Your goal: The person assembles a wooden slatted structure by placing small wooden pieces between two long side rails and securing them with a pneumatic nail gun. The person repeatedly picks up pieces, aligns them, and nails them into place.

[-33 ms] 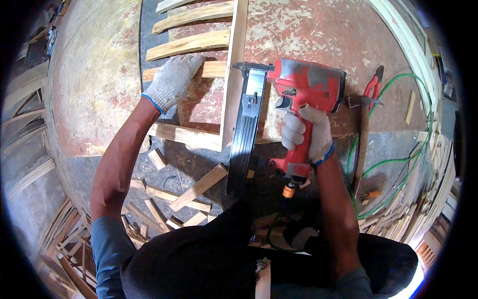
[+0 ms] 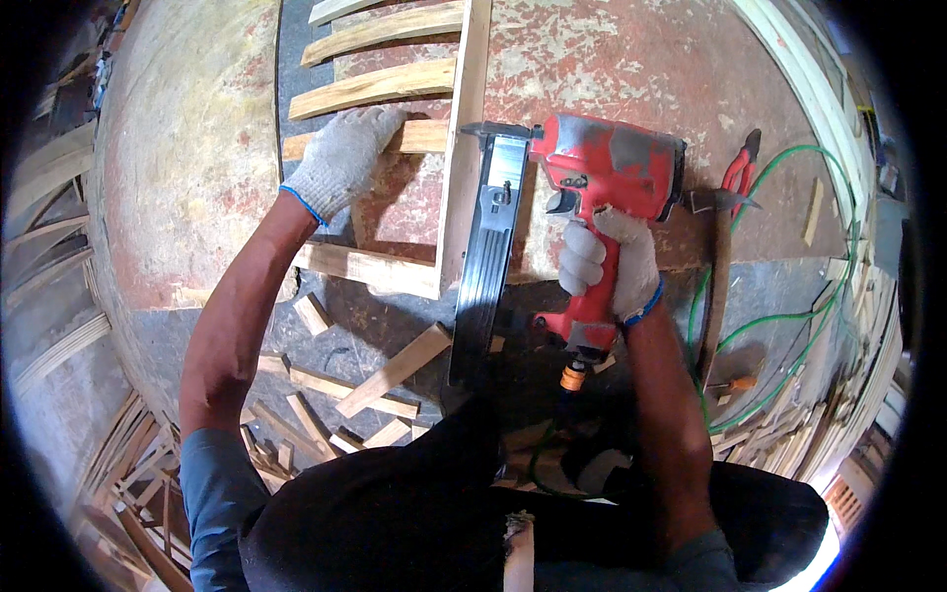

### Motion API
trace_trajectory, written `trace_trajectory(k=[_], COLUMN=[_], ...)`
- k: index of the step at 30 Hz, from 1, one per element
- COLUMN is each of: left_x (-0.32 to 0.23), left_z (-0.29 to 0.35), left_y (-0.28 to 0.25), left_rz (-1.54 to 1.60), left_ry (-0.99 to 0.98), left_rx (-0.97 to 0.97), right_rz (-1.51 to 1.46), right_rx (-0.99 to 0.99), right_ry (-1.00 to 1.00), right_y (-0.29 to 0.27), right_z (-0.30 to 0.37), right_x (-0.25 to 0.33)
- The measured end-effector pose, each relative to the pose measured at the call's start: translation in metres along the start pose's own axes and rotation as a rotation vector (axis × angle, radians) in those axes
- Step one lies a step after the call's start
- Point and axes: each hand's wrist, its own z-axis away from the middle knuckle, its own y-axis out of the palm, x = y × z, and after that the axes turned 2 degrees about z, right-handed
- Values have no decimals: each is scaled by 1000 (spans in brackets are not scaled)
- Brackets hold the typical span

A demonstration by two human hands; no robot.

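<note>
My right hand [image 2: 631,261], in a whitish knit glove, is wrapped round the grip of a red and grey nail gun [image 2: 617,163]. The gun's nose touches the outer side of a long wooden rail [image 2: 457,197], level with a slat's end. Its long dark magazine [image 2: 491,257] slopes down toward my leg. My left hand [image 2: 345,163], gloved alike, grips that wooden slat [image 2: 419,136], which meets the rail's inner side; the palm hides the slat's middle. Farther up, several more slats [image 2: 375,87] run across. A short end piece [image 2: 370,268] closes the frame on the near side.
Wood offcuts [image 2: 395,370] lie scattered before my legs. To the right are a hammer [image 2: 718,276], red-handled pliers [image 2: 738,170] and a looping green hose [image 2: 804,314]. Long pale strips [image 2: 799,59] edge the far right. More wood is stacked at the left [image 2: 54,247].
</note>
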Motion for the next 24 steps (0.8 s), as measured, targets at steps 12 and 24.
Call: trace_trajectory(k=[12, 24], left_x=[-1, 0], left_z=[0, 0], left_y=[-1, -4], left_rz=[37, 56], left_ry=[-2, 44], left_rx=[-13, -15], right_rz=[14, -28], right_rx=[-13, -78], right_ry=[34, 3], right_y=[-1, -18], right_z=[-1, 9], right_x=[8, 13])
